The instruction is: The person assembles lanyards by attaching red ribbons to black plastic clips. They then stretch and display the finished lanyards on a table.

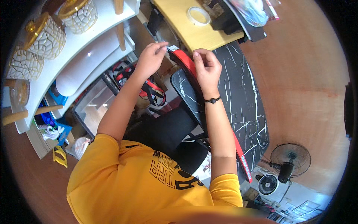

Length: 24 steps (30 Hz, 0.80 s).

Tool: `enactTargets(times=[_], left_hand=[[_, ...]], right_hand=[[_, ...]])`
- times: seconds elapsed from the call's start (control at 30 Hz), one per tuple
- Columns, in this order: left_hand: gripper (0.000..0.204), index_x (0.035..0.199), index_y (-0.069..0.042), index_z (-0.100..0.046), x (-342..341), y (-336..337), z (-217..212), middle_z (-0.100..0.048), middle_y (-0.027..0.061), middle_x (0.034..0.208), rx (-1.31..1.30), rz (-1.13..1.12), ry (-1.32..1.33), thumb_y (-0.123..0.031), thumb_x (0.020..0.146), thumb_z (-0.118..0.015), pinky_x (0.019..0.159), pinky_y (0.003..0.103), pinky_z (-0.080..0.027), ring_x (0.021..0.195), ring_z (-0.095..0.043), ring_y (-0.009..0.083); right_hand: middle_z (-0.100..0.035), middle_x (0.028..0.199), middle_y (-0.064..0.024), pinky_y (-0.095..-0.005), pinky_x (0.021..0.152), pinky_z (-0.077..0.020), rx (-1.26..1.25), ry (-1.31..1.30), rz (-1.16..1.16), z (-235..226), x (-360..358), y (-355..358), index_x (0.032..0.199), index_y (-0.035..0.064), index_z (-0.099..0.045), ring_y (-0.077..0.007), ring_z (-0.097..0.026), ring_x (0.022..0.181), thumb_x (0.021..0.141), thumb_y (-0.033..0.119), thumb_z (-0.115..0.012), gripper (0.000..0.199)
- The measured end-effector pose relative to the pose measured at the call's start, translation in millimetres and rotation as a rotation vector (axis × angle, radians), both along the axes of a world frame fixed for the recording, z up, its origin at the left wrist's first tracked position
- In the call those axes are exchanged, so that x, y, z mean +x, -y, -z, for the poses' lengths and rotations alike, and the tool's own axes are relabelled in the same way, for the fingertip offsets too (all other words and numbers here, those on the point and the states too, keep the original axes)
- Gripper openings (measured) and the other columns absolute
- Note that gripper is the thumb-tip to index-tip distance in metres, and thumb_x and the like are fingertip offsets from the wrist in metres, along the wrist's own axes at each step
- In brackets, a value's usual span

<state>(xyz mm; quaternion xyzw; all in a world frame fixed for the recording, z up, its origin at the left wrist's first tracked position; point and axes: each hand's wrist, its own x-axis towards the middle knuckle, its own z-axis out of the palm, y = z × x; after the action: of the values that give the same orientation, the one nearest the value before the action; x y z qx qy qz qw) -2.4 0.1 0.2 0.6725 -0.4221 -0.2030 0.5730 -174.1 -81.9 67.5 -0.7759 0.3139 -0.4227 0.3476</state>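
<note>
Closest in is a yellow T-shirt [130, 186] with black lettering, and both bare forearms rise from it toward a black board veined with white like marble [242, 100], which I'll use as the reference for everything else. Along the board's left edge runs a red edge strip [186, 63], and both hands work at the upper end of that strip. The right hand [207, 69], with a black bead bracelet [212, 100] on its wrist, lies against the strip with its fingers curled in and the fingertips pinched together on the strip's edge. The left hand [151, 58] is just left of the board's top corner, fingers bent and thumb meeting forefinger near a small white end piece [173, 47] at the tip of the strip; whether it truly grips that piece I cannot tell. Below the board's left side sits a black chair [167, 130], and further left of it red and black straps [149, 87]. Beyond the board's top edge is a yellow tabletop [194, 33] carrying a roll of tape [198, 15]. Well left of the board, white shelves [89, 48] hold white jars with gold lids [46, 35]. Off the board's lower right end stand two fans [287, 164].
</note>
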Motion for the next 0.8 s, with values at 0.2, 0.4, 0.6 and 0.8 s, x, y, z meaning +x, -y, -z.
enactTargets(times=[0.2,0.4,0.6,0.8], left_hand=[[0.026,0.114,-0.006,-0.065,-5,-1,-7,-0.062,0.0150,0.110,-0.035,0.051,0.073,-0.015,0.093,-0.054,0.094,0.035,-0.043,0.105,-0.058,0.0295],[0.028,0.117,-0.010,-0.065,0,2,-15,-0.061,0.0079,0.109,-0.117,0.075,0.065,-0.011,0.090,-0.060,0.089,0.028,-0.045,0.097,-0.056,0.0119],[0.040,0.127,-0.008,-0.056,7,7,-15,-0.062,0.0073,0.117,-0.085,0.213,-0.183,-0.006,0.087,-0.062,0.094,0.029,-0.044,0.104,-0.057,0.0143],[0.043,0.126,-0.008,-0.056,12,8,-7,-0.063,0.0110,0.117,-0.049,0.319,-0.283,-0.001,0.084,-0.063,0.090,0.032,-0.049,0.106,-0.059,0.0203]], right_hand=[[-0.061,0.074,-0.0051,-0.0233,0.057,-0.0451,-0.084,-0.083,-0.040,-2,-1,1,0.090,0.0017,-0.066,-0.0101,-0.056,0.063,0.080,0.008,-0.072,0.013],[-0.060,0.079,-0.0084,-0.0276,0.060,-0.0464,-0.273,-0.191,-0.150,-10,4,-3,0.095,0.0027,-0.066,-0.0169,-0.055,0.065,0.071,0.008,-0.077,0.027],[-0.063,0.083,-0.0103,-0.0276,0.066,-0.0484,-0.069,-0.143,-0.068,-3,5,-4,0.100,0.0026,-0.066,-0.0175,-0.060,0.070,0.078,0.003,-0.069,0.023],[-0.067,0.089,-0.0082,-0.0258,0.072,-0.0493,-0.406,-0.158,-0.156,-5,4,4,0.102,0.0032,-0.069,-0.0137,-0.060,0.074,0.082,0.000,-0.063,0.021]])
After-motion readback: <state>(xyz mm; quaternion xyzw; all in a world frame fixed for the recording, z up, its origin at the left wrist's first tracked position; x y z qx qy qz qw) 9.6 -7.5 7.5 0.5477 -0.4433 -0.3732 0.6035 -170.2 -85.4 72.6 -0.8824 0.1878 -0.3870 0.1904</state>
